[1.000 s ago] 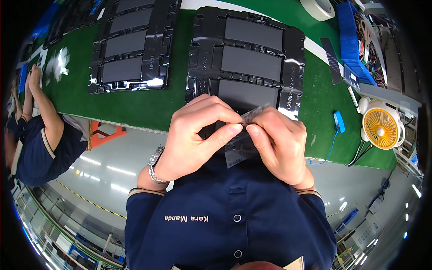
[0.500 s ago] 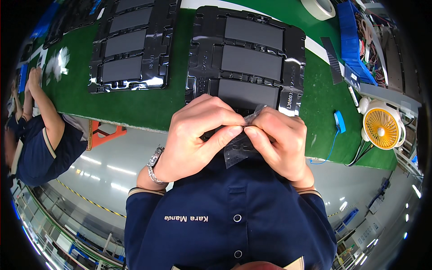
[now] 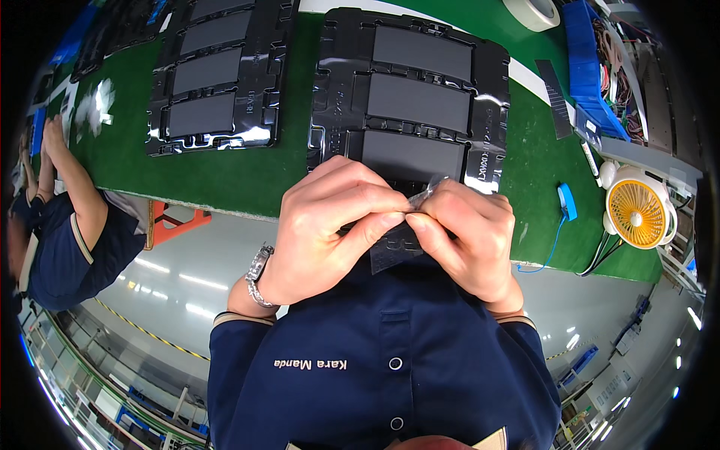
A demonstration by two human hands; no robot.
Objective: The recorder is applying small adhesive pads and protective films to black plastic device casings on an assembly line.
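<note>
Between my hands hangs a thin clear plastic film or small bag (image 3: 391,251), its lower corner showing over the dark shirt. My left hand (image 3: 334,225) pinches it between thumb and index finger. My right hand (image 3: 466,234) pinches it close beside, the two thumb tips nearly touching. A crumpled bit of the film sticks up above the right fingers. Just beyond my hands lies a black plastic tray (image 3: 341,105) holding grey rectangular panels (image 3: 418,107) in a column; the tray's near end is hidden by my hands.
Another black tray (image 3: 259,112) with grey panels lies to the left on the green table (image 3: 187,176). At right are a yellow-and-white fan (image 3: 636,216), a blue clip with a cord (image 3: 566,202), a blue bin (image 3: 589,67) and a tape roll (image 3: 534,11). A co-worker (image 3: 75,240) sits at far left.
The film's hanging corner has shifted slightly upward and left and looks darker against the background. Both hands keep their pinch in nearly the same place.
</note>
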